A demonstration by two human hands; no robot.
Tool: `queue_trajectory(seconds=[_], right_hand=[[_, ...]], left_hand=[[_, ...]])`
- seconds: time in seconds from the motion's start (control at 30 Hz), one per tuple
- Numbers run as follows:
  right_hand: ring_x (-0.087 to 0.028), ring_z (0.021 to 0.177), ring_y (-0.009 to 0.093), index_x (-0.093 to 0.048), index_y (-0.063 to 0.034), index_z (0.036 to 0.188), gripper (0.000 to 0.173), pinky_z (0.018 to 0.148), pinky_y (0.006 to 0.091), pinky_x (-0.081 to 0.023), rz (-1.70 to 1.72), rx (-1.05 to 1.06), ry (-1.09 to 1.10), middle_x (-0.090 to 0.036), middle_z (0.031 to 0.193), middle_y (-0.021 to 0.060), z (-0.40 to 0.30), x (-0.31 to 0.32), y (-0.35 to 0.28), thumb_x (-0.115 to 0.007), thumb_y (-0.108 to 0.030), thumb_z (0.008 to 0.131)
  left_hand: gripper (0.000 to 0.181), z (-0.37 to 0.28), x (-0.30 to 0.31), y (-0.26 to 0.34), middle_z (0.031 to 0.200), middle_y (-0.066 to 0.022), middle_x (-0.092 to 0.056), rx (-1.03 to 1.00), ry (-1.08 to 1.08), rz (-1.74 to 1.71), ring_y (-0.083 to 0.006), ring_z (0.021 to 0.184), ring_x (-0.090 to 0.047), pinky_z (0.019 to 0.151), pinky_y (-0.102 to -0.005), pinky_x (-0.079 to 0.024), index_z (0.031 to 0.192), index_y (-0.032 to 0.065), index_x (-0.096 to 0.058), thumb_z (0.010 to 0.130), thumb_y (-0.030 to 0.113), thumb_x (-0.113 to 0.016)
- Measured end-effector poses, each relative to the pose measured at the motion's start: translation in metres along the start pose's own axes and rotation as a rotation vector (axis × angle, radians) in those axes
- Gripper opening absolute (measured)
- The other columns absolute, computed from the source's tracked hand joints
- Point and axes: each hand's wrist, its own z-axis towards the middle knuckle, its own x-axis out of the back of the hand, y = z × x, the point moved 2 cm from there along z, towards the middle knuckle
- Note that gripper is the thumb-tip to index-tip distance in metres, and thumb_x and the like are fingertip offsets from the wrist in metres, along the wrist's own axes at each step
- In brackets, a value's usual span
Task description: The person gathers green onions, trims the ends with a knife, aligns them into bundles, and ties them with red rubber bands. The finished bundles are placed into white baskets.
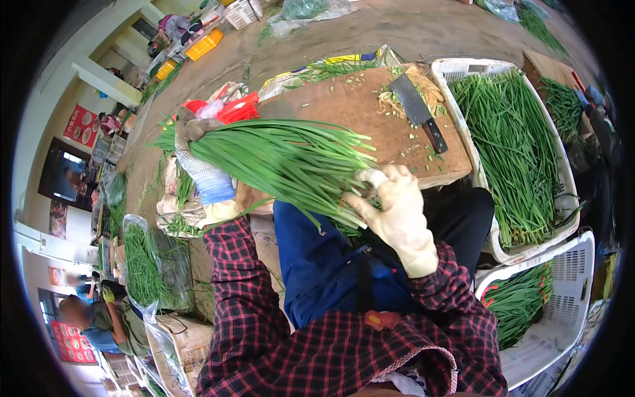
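A loose bunch of garlic chives (278,159) stretches across my lap and the near edge of a wooden board (322,101). My left hand (192,131), in a grey-coated knit glove, is closed around the leafy end. At the pale stalk ends is my right hand (397,218) in a cream rubber glove, its thumb and fingers on either side of the stalks; the exact grip is partly hidden. A cleaver (414,104) with a black handle lies on the board beside a tan crumpled cloth or glove (427,88) and scattered stalk trimmings.
To the right, a white plastic crate (488,248) holds loose chives; a second crate (570,307) contains chives with red ties. Red plastic bags (240,109) lie beyond my left hand. A co-worker (106,322) sits at lower left, near a plastic-lined heap of greens (141,263).
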Motion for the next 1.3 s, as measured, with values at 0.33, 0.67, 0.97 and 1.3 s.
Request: queue_trajectory(seconds=[0.33,0.67,0.97,1.3], right_hand=[[-0.061,0.068,0.033,-0.063,-0.0073,0.074,0.015,0.061,0.0414,-0.05,-0.228,0.036,-0.259,-0.062,0.071,0.0128,-0.04,-0.027,0.04,-0.068,-0.021,0.076],[-0.065,0.095,0.029,-0.058,-0.0075,0.124,0.038,0.085,0.034,-0.049,0.547,-0.013,-0.266,-0.068,0.102,0.0168,0.048,-0.025,0.06,-0.066,-0.02,0.089],[-0.063,0.086,0.014,-0.063,-0.0037,0.107,0.021,0.077,0.0308,-0.052,1.686,-0.589,0.023,-0.066,0.087,0.0056,0.019,-0.073,0.061,-0.062,-0.019,0.093],[-0.06,0.071,0.015,-0.064,-0.0011,0.101,0.016,0.076,0.0369,-0.056,1.59,-0.918,0.152,-0.057,0.074,0.0014,-0.046,-0.043,0.095,-0.058,-0.015,0.096]], left_hand=[[0.023,0.006,-0.003,0.018,0.067,0.0059,-0.047,0.106,-0.271,-0.384,-0.0133,0.066,-0.049,0.062,-0.0305,-0.043,0.081,0.0167,-0.047,0.092,0.034,-0.058],[0.034,-0.016,-0.057,-0.005,0.061,0.0118,-0.042,0.294,-0.603,-0.65,-0.0019,0.062,-0.046,0.061,-0.0228,-0.043,0.127,0.0113,-0.056,0.097,0.025,-0.05],[0.017,-0.034,-0.053,0.013,0.06,0.0122,-0.044,0.259,-0.426,-0.474,-0.0009,0.058,-0.045,0.052,-0.0211,-0.041,0.085,0.0179,-0.06,0.096,0.028,-0.053],[0.038,-0.014,-0.004,0.016,0.064,0.0116,-0.05,0.272,-0.707,-0.551,-0.0018,0.063,-0.049,0.065,-0.0251,-0.046,0.133,0.0094,-0.051,0.1,0.028,-0.042]])
